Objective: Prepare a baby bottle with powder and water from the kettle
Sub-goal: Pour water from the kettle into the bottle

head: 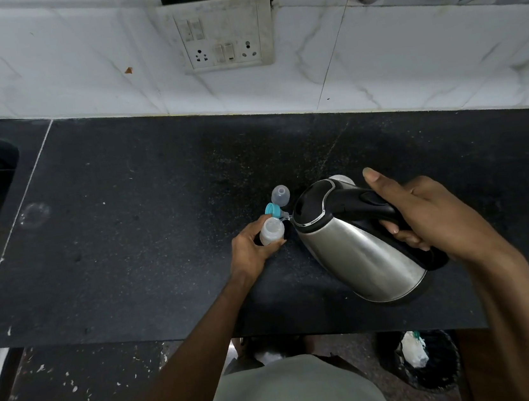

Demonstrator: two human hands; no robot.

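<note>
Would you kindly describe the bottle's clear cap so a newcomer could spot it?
On the black counter, look just beyond the kettle spout. The clear cap lies behind the teal ring, the only dome-shaped see-through piece no hand touches.

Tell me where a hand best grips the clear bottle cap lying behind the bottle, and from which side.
Grip the clear bottle cap across its domed sides, coming from above and from the wall side. It lies apart on the counter, with the teal ring and bottle in front and the tilted kettle to its right.
</note>
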